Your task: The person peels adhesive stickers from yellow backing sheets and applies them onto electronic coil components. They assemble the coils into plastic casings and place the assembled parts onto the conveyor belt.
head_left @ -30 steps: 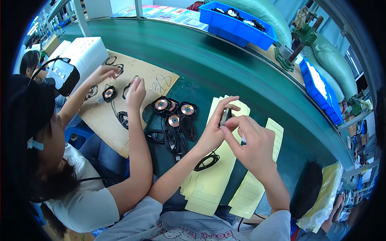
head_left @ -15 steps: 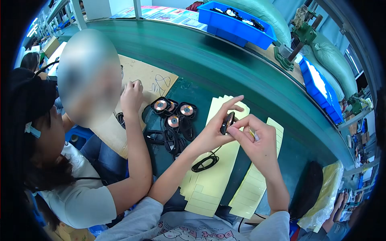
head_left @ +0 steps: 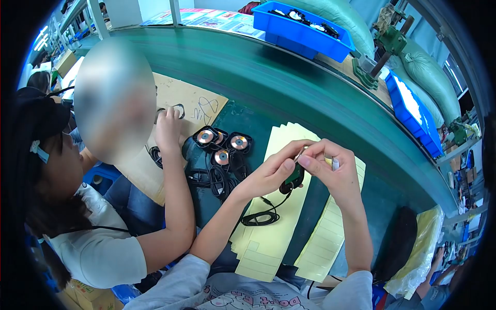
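My left hand (head_left: pixel 269 174) and my right hand (head_left: pixel 335 168) meet over the yellow sheets, fingers closed around a small black wireless charger (head_left: pixel 294 178). A green inner face and a dark rim show below my fingers. My fingertips pinch at its upper edge, where a thin light edge shows; what that is I cannot make out. A small whitish piece (head_left: pixel 336 164) sticks out between the fingers of my right hand. From the charger a black cable (head_left: pixel 261 218) runs down to a loose coil on the yellow sticker sheets (head_left: pixel 263 248).
Left of my hands lie several black chargers with copper coils (head_left: pixel 221 157) and bundled cables (head_left: pixel 219 181). A co-worker's hand (head_left: pixel 169 129) rests over a cardboard sheet (head_left: pixel 206 95). Beyond runs a green conveyor belt (head_left: pixel 217 57), with blue bins (head_left: pixel 305 44) behind it. A black bag (head_left: pixel 400 243) lies right.
My hands have drawn closer together, and my left fingers have folded in from being spread. The charger has turned, so its green face shows. The co-worker's hand has moved slightly down.
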